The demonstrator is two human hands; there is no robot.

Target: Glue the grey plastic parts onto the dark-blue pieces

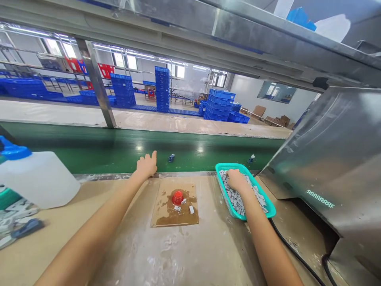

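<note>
L hand [147, 165], ctr-left of frame, is at the green conveyor belt [89, 149]'s near edge, thumb out, fingers part-curled; can't tell if gripping. R hand [237, 180], right of ctr, dips into teal basket [272, 211] of small grey pcs [238, 201]; fingertips hidden, grip can't be told. Small red container [177, 196] w/ loose pcs [191, 209] sits on wet sq. sheet [175, 220], lower ctr.

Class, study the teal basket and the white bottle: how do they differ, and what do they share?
Colour: the basket is teal, while the bottle is whitish with a blue top.
Form: the basket is wide open, showing grey pieces; the bottle has solid sides.
Contact: the right hand is in the basket; no hand touches the bottle.
Shared: both are on the brown worktop.
</note>
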